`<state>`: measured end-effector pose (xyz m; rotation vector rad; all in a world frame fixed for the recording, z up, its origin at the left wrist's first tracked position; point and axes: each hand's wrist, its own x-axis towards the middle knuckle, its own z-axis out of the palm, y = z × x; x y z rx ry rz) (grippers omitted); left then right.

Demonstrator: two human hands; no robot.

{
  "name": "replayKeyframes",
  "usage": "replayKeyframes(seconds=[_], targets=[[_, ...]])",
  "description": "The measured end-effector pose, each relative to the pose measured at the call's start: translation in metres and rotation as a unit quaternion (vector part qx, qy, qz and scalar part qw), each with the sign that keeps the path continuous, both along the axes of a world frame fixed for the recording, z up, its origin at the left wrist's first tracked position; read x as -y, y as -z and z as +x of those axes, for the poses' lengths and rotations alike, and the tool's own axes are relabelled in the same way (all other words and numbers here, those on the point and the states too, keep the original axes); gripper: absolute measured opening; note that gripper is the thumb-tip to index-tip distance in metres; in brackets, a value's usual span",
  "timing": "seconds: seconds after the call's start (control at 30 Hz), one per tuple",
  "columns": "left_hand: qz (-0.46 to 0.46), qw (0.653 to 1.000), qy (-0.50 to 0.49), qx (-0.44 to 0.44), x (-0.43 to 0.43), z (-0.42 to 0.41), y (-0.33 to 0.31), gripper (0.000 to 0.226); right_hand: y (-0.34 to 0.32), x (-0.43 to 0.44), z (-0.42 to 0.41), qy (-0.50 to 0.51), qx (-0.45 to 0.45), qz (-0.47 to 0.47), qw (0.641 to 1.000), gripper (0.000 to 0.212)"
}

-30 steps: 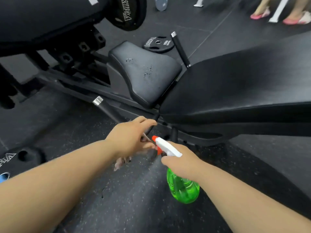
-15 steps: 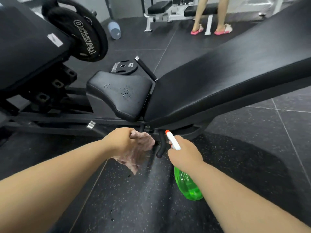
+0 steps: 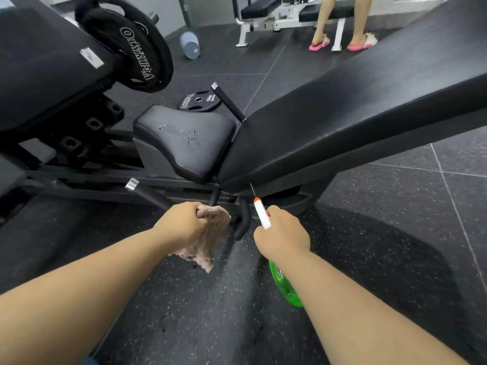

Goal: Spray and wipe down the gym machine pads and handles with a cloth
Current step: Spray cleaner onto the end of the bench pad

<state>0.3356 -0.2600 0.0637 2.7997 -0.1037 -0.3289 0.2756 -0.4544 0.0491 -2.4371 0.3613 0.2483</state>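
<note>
cloth (image 3: 208, 238) just beside backrest edge (image 3: 263, 177)

A gym, beyond doubt. Underfoot, black speckled rubber floor tiles (image 3: 395, 206) with pale seams. In the middle, a black weight machine (image 3: 87, 177) with a padded seat (image 3: 184, 138) and a long tilted back pad (image 3: 342, 109), plus a short metal-capped handle (image 3: 229, 102) sticking out at the joint between them. On the left, a large weight plate (image 3: 139, 48) hung upright on the machine; behind the seat, a smaller plate (image 3: 189, 104) lying flat on the tiles. At the far edge of the floor, a white-framed bench (image 3: 259, 7) with black pads, and right by it a person's bare legs (image 3: 322, 19) in pink slippers (image 3: 319, 44).
</note>
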Motion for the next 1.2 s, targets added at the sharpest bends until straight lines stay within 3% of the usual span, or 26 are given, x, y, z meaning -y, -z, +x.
replayKeyframes(seconds=[0.2,0.53,0.73,0.9,1.2], targets=[[0.000,0.999,0.018,0.036,0.029,0.000,-0.006,0.021,-0.006,0.023,-0.014,0.036,0.053,0.008,0.998,0.009],[-0.019,0.989,0.130,0.065,0.123,0.013,-0.047,0.018,-0.047,0.094,-0.041,0.155,0.097,-0.019,0.983,0.012],[-0.063,0.976,0.199,0.070,0.191,0.004,-0.066,0.020,-0.071,0.139,-0.067,0.240,0.133,-0.050,0.960,0.026],[-0.114,0.960,0.247,0.061,0.241,-0.010,-0.083,0.021,-0.100,0.180,-0.094,0.300,0.170,-0.080,0.935,0.013],[-0.152,0.937,0.299,0.093,0.304,-0.038,-0.137,0.020,-0.165,0.232,-0.132,0.350,0.220,-0.108,0.904,0.008]])
